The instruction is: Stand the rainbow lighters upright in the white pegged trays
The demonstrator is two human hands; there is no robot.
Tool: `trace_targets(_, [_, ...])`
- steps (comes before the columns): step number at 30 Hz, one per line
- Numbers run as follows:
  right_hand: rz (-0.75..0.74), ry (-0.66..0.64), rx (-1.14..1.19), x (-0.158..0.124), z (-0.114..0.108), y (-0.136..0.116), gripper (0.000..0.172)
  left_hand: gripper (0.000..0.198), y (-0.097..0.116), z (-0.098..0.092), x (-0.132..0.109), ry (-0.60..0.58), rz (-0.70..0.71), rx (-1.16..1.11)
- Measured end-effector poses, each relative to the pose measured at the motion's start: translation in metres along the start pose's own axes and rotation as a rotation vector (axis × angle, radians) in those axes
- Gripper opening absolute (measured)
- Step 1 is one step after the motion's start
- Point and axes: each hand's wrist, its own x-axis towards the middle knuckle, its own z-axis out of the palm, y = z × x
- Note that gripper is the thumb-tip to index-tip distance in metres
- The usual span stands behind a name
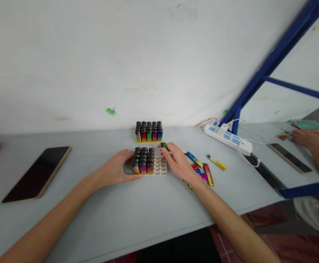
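Observation:
A white tray (160, 168) with round-ended slots stands on the table, its left part filled with upright lighters (143, 167) in metallic colours with black tops. My left hand (118, 168) is curled round the tray's left side, thumb at the front edge and fingers farther back. A green lighter with a black top (163, 145) is pinched in my right hand (179, 160), above the bare slots on the tray's right; its lower part is hidden. Loose lighters (208, 174) lie on the table to the right of my right hand, some partly covered by it.
Another block of upright lighters (149, 136) stands behind, near the wall. At left lies a dark flat panel (38, 171). A white power strip (227, 139) with cables and a blue metal frame (269, 65) stand at right. Beyond the frame, another person's hand (308, 138) works.

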Motion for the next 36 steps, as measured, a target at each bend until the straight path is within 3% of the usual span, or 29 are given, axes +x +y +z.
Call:
trace_targets(5, [0.007, -0.059, -0.167, 0.0, 0.0, 0.005, 0.045, 0.049, -0.001, 0.001, 0.0, 0.002, -0.013, -0.005])
trace_targets(11, [0.049, -0.135, -0.234, 0.001, 0.0, 0.007, 0.033, 0.046, 0.001, 0.001, 0.0, 0.012, -0.002, -0.02])
trace_targets(21, [-0.122, -0.233, -0.372, 0.013, -0.01, 0.017, 0.034, 0.046, 0.0, 0.001, 0.001, 0.018, -0.011, -0.015])
trace_targets(31, [-0.159, -0.345, -0.467, 0.013, -0.007, 0.013, 0.028, 0.048, 0.003, 0.0, 0.003, -0.002, -0.012, -0.029])
trace_targets(33, [-0.141, -0.332, -0.428, 0.009, -0.013, 0.014, 0.025, 0.047, 0.004, -0.001, 0.003, 0.0, -0.007, -0.026])
trace_targets(36, [-0.093, -0.22, -0.317, 0.001, -0.039, 0.022, 0.027, 0.046, 0.005, -0.001, 0.003, 0.007, 0.005, -0.025])
